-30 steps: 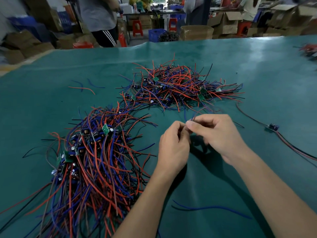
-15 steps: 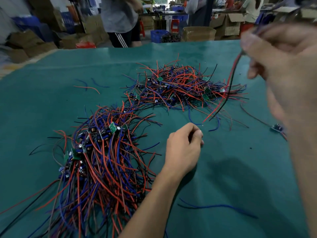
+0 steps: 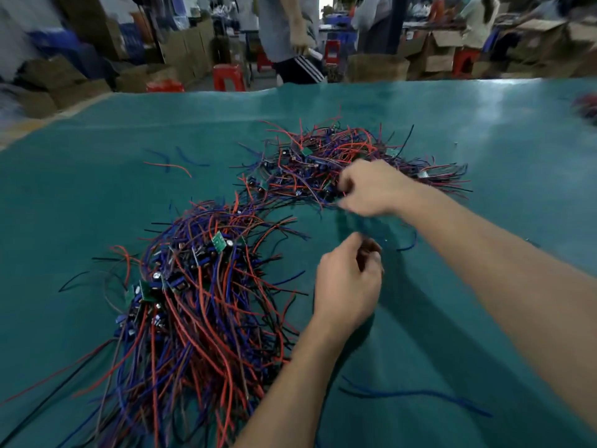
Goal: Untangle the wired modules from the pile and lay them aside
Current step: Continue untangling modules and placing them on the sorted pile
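Many modules are already laid in the big sorted bundle (image 3: pixel 193 302) near the tabletop's (image 3: pixel 484 140) left edge, yet the far pile (image 3: pixel 339 160) is still tangled. The right hand (image 3: pixel 371 189) reaches into this pile; blur hides whether its grip holds wires. The left hand (image 3: pixel 347 282), loosely curled, holds nothing I can see.
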Available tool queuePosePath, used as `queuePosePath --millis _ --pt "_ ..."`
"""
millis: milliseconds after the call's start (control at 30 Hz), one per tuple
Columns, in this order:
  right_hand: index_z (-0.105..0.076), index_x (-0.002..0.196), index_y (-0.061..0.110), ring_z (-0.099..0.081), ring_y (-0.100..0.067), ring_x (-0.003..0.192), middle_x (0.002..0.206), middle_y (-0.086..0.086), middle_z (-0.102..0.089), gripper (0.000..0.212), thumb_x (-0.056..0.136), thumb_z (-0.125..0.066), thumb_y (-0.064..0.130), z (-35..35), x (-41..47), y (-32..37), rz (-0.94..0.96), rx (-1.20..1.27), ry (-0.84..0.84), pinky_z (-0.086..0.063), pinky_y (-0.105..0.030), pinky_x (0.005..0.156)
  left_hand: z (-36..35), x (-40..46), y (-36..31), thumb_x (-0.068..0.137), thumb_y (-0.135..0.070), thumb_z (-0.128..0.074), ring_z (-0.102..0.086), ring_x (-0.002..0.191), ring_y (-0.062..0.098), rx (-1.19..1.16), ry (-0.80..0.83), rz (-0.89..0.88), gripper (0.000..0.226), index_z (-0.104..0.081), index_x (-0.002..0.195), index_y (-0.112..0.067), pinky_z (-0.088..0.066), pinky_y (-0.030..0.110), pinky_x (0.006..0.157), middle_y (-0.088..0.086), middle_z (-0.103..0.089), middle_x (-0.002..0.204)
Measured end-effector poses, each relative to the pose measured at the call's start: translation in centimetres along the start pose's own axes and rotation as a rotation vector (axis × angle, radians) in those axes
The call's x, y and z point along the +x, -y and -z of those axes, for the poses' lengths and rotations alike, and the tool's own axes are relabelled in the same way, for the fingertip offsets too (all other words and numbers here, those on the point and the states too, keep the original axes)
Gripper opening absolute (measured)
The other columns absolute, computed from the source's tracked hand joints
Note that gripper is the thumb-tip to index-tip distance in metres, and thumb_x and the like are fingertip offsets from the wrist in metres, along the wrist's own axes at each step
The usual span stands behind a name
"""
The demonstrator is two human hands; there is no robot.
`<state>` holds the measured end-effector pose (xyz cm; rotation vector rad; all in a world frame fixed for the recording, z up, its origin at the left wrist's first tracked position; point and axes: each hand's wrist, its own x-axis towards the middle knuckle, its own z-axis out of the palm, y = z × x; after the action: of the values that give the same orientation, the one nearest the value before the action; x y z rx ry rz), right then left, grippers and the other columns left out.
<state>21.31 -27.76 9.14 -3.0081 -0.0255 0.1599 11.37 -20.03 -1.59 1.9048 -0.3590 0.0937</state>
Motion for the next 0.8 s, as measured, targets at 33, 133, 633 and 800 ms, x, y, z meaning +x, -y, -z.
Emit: queuePosePath --millis 33,133,633,800 --pt "-0.065 0.124 0.008 -0.06 -0.038 0.119 0.13 -0.021 -0.062 0.038 0.089 -0.063 0.023 -0.8 -1.6 -3.8 -0.111 -0.118 -0.001 -0.053 -0.044 0.101 0.0 0.0 0.0 0.092 -0.016 -0.055 -0.067 0.075 0.014 0.004 0.0 -0.009 0.01 -0.064 0.091 -0.02 -0.053 0.034 0.074 -0.004 -0.072 0.075" --pt "-0.054 0.135 0.015 -0.045 -0.044 0.131 0.141 -0.021 -0.042 0.047 0.09 -0.064 0.025 -3.1 -2.0 -8.2 -0.274 -0.141 -0.027 -0.046 -0.052 0.107 0.0 0.0 0.1 0.09 -0.014 -0.053 -0.067 0.075 0.015 0.015 0.004 -0.013 0.013 -0.064 0.091 -0.021 -0.054 0.036 0.075 -0.004 -0.072 0.075" --pt "-0.073 0.118 0.013 -0.063 -0.038 0.112 0.117 -0.016 -0.071 0.033 0.086 -0.067 0.013 -4.4 -1.2 -10.9 -0.114 0.083 -0.341 -0.05 -0.043 0.101 -0.2 0.1 0.4 0.089 -0.016 -0.052 -0.065 0.069 0.016 0.009 0.01 0.011 0.013 -0.062 0.089 -0.024 -0.054 0.037 0.072 -0.004 -0.071 0.07" --pt "-0.061 0.134 0.013 -0.052 -0.041 0.125 0.135 -0.022 -0.051 0.047 0.088 -0.067 0.017 -4.9 -1.1 -11.4 -0.164 0.05 -0.291 -0.043 -0.04 0.103 -0.1 0.0 0.4 0.089 -0.017 -0.051 -0.066 0.071 0.016 0.009 0.011 0.014 0.013 -0.061 0.089 -0.025 -0.054 0.037 0.073 -0.004 -0.071 0.07"
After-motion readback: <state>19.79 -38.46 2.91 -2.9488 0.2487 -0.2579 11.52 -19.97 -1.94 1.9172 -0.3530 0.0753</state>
